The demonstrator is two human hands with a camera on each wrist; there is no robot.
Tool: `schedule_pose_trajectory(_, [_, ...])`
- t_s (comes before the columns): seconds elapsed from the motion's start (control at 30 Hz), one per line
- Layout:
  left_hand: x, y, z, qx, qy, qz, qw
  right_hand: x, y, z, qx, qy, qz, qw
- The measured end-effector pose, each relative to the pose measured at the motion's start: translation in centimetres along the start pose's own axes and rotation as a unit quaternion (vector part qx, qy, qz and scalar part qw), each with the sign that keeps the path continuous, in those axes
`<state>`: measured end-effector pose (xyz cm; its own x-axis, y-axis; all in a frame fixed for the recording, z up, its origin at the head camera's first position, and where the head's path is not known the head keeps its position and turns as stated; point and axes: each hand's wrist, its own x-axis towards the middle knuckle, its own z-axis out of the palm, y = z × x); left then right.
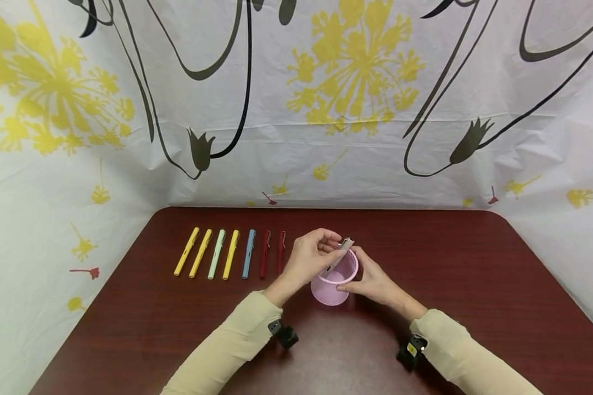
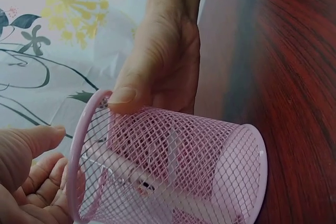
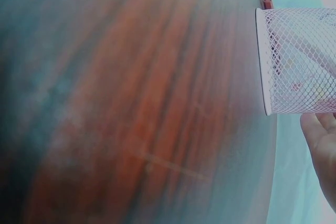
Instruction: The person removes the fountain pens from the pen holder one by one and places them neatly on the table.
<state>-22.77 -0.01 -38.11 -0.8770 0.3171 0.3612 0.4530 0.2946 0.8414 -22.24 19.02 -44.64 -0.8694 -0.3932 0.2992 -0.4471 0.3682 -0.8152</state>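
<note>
A pink mesh pen cup [image 1: 330, 297] stands on the table, and my right hand [image 1: 374, 281] grips it around the side, thumb near the rim. A whitish pen [image 1: 346, 245] with a clip leans inside it, clip end at the rim. My left hand [image 1: 307, 256] is at the rim beside that end, its thumb overlapping the pen in the head view. From the left wrist, the left thumb [image 2: 44, 139] and fingers stand apart, with the pen [image 2: 123, 169] slanting through the mesh toward the base.
Left of the cup, several pens lie in a row: yellow pens [image 1: 186, 251], a light green pen [image 1: 216, 254], a blue pen [image 1: 249, 254] and dark red pens [image 1: 265, 254]. The dark wooden table [image 1: 454, 258] ends at a patterned cloth [image 1: 277, 131] behind.
</note>
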Motion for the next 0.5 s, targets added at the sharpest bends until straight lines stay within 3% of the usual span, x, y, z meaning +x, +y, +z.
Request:
schedule_pose_trajectory(0.17, [0.2, 0.0, 0.5, 0.039, -0.005, 0.001, 0.9992, 0.0, 0.0, 0.0, -0.004, -0.001, 0.0, 1.0])
schedule_pose_trajectory(0.5, [0.4, -0.1, 1.1, 0.097, 0.004, 0.032, 0.9947, 0.0, -0.4, 0.0, -0.008, -0.003, 0.005, 0.9999])
